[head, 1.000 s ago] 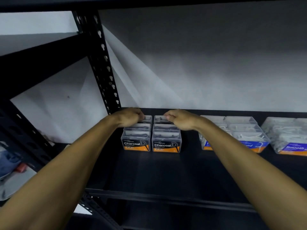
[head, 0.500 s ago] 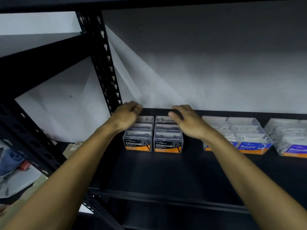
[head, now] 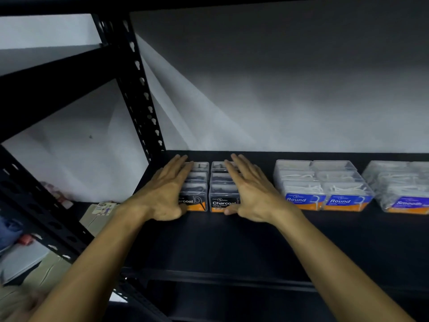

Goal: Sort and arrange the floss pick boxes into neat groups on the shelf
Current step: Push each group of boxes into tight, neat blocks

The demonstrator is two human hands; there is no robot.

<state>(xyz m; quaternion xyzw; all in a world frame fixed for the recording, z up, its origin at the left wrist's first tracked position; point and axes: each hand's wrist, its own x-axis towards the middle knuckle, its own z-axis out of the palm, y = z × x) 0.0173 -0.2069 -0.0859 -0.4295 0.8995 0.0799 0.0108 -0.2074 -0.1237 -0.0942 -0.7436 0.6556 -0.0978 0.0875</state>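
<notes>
While both forearms reach in over the front edge of the black shelf (head: 232, 242), the person's hands flank the block of Charcoal boxes (head: 210, 189) at its left end. The left hand (head: 167, 194) lies palm inward along the block's left side, its fingers (head: 178, 168) straight and together, pointing toward the back wall, its thumb low near the shelf surface at the front corner. The right hand (head: 250, 194) mirrors it on the right side, fingers straight and slightly spread, the thumb stretched across the lower front of the right front box, covering the end of its label. Neither hand curls around anything; both are flat and appear to press against the sides of the block, though exact contact on the far side of each palm is hidden.

The Charcoal boxes stand in two columns, three deep, clear-lidded with dark picks inside and black-and-orange front labels. Just to the right, apart from the right hand, sits a group of Round boxes (head: 322, 184), also two columns wide, with white picks and blue-and-orange labels. Further right, at the picture's edge, is a group of Smooth boxes (head: 404, 191), partly cut off.

A black perforated upright (head: 139, 89) rises behind the left hand. Below and left, outside the rack, lie cardboard boxes (head: 92, 217) in dim light.
</notes>
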